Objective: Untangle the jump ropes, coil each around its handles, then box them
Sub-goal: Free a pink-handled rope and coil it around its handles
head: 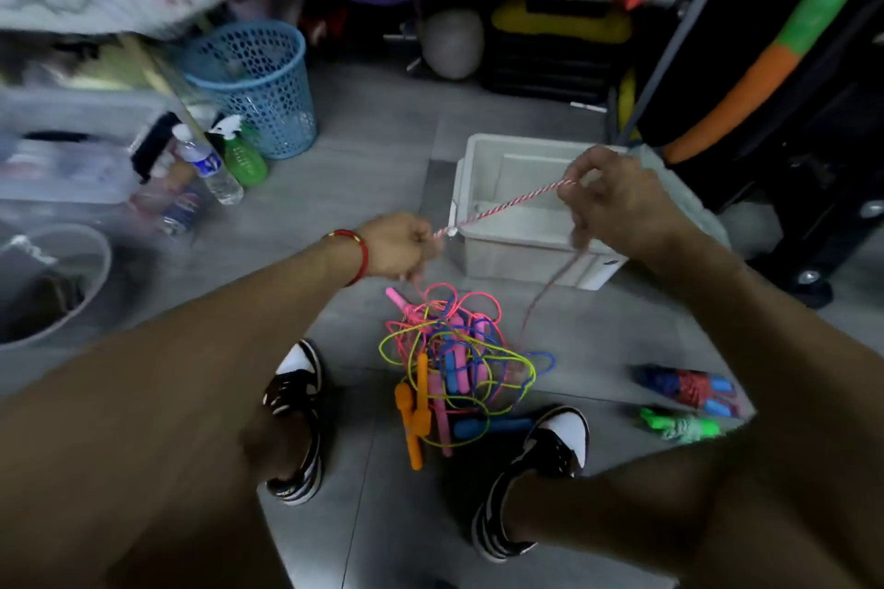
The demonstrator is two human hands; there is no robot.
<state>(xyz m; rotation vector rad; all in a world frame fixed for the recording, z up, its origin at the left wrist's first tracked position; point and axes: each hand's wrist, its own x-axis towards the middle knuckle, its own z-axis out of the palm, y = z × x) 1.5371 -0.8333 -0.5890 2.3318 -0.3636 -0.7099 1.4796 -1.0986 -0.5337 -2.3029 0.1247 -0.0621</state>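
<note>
Above the rope pile (459, 363), the left hand (394, 246) and right hand (617, 201) pinch a soft, floppy striped rope (502, 206); hold near its ends.

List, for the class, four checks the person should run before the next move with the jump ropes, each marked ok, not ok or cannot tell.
1. Both hands hold the striped rope: left hand and right hand grip it, ok.
2. Striped rope free of the tangled pile: a blurred strand hangs toward it, cannot tell.
3. White box open to receive ropes: ok.
4. Remaining ropes untangled: not ok.
5. Coiled bundles boxed: on the floor, not ok.
</note>
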